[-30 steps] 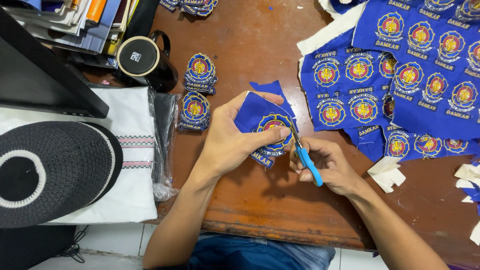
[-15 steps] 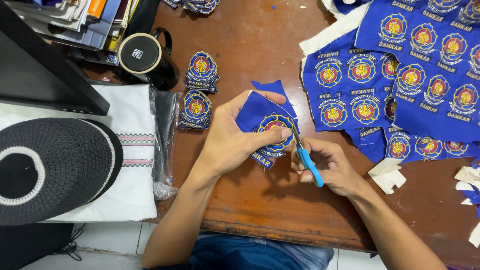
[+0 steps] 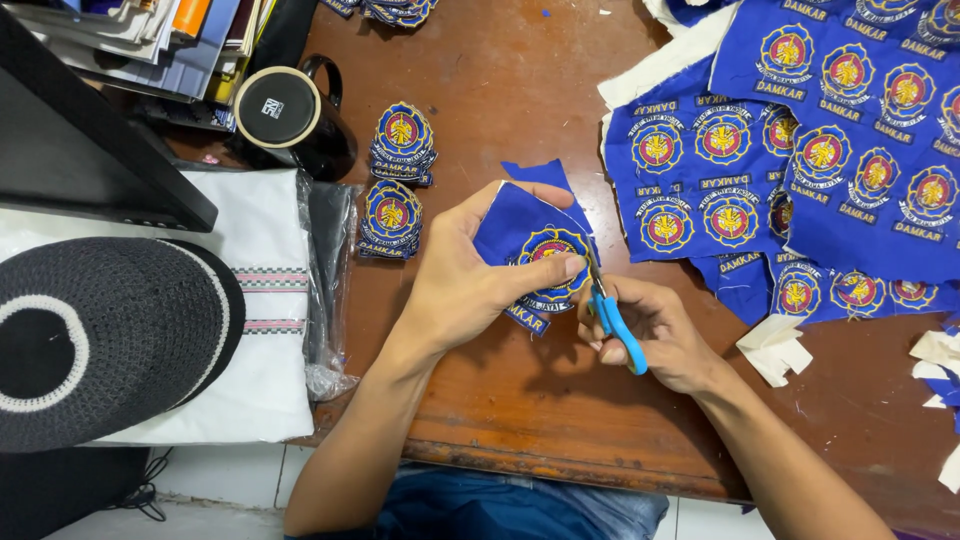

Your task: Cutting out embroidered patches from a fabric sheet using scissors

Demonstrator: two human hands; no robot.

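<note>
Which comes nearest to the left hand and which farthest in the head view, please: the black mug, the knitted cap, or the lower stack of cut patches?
From the left hand:
1. Lower stack of cut patches, just beyond it to the left on the table.
2. Black mug, farther up and left, beside the books.
3. Knitted cap, far left on the folded white cloth.

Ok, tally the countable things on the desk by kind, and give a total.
Scissors: 1
Black mug: 1
Knitted cap: 1
Stacks of cut badges beside the mug: 2
Cloth piece held in the left hand: 1
Total: 6
The right hand holds the scissors.
</note>
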